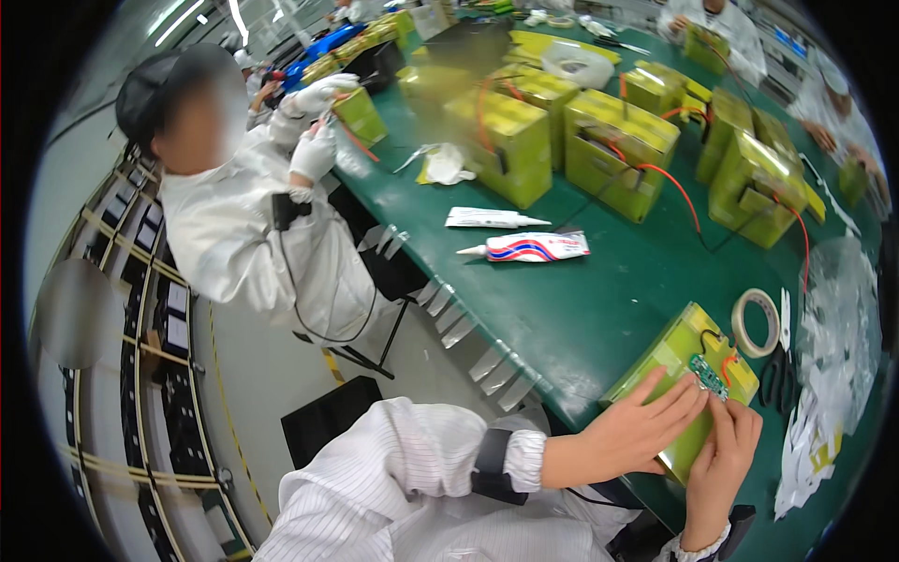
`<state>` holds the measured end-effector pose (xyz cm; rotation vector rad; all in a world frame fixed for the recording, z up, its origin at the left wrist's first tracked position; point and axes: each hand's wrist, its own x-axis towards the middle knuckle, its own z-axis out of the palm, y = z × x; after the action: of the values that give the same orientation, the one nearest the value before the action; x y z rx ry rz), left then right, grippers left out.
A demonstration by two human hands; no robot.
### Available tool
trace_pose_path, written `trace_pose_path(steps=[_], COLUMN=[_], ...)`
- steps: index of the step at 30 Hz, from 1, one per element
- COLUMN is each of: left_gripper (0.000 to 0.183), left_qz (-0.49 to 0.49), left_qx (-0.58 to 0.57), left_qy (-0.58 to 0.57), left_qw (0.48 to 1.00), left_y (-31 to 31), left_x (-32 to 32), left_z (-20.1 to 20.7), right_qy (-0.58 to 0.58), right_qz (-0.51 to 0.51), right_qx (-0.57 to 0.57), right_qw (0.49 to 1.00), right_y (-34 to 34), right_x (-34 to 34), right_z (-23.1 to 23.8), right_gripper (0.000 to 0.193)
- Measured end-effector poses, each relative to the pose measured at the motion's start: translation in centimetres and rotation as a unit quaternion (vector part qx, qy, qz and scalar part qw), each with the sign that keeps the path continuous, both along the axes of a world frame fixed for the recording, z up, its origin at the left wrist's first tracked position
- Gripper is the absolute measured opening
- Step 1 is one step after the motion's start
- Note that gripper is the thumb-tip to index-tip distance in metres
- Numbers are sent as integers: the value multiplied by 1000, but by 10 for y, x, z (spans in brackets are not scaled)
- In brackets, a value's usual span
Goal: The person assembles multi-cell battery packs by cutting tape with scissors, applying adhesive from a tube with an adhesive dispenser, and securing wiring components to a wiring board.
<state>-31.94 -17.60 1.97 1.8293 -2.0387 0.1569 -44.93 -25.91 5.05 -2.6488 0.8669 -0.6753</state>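
Note:
A yellow-green wrapped battery pack lies at the near right of the table, close in front of me. On its top is a small green circuit board, with a black wire and an orange-red wire by it. My left hand reaches across the pack from the left, its fingertips closed at the board's near edge. Beside it my right hand is bent round the pack's near side, fingertips pressed at the same edge. What lies under the fingertips is partly hidden.
A masking tape roll, black-handled scissors and clear plastic bags lie right of the pack. Two tubes lie mid-table. Several battery packs stand farther back. Tape strips hang off the left edge. A co-worker sits left.

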Motion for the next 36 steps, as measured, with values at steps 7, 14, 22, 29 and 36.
trace_pose_path(steps=[7, 14, 22, 29, 36], left_gripper=[84, 81, 45, 40, 32], left_qz=[-1, -12, 85, 128, 173], left_qx=[-49, -42, -41, 17, -35], left_qy=[-25, 109, 163, 179, 106], left_qw=[998, 993, 982, 975, 979], left_y=[-3, 40, 117, 131, 103], left_x=[1, 20, 89, 131, 184], left_z=[-11, 12, 25, 27, 24], right_qy=[36, 66, 97, 21, 89], right_qz=[0, 42, 10, -7, -15], right_qx=[-27, -62, -85, -42, -98], right_qw=[999, 995, 992, 999, 991], right_y=[10, 31, 42, 40, 46], right_x=[2, 5, 16, 25, 19], right_z=[-2, -7, -7, -11, -12], right_gripper=[28, 49, 77, 74, 69])
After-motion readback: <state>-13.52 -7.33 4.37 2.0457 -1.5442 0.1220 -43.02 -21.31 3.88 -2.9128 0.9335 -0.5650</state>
